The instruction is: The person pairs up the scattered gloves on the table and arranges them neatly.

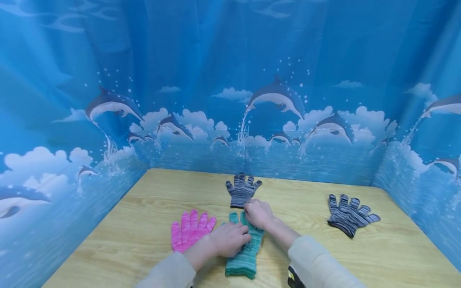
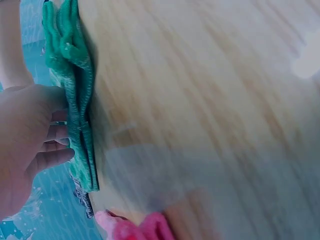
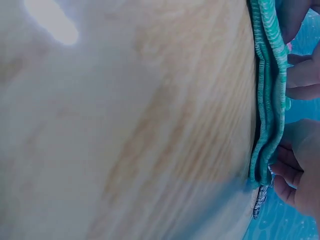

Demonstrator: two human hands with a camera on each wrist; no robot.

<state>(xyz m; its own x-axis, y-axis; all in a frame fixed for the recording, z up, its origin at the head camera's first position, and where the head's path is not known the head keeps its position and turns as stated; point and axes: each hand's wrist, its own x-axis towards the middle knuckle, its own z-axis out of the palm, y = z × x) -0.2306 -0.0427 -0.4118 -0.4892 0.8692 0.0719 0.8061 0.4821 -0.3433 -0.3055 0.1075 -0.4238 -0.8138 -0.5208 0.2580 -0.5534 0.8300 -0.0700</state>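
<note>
A green knit glove (image 1: 248,256) lies with its cuff toward me and its fingers pointing away; from the side, in the right wrist view, the green knit (image 3: 270,100) shows stacked layers. My left hand (image 1: 230,239) rests over the middle of it, fingers bent loosely and touching the top in the left wrist view. At the far end my right hand (image 1: 258,214) pinches the glove's finger end with curled fingers. Left of my left hand a pink glove (image 1: 191,232) lies flat, partly covered by my forearm.
Just beyond my right hand lies a grey-black striped glove (image 1: 242,192). Another striped glove (image 1: 349,216) is spread out at the right. All lie on a wood-grain table (image 1: 144,224), with a blue dolphin-print curtain (image 1: 201,80) around its back and sides.
</note>
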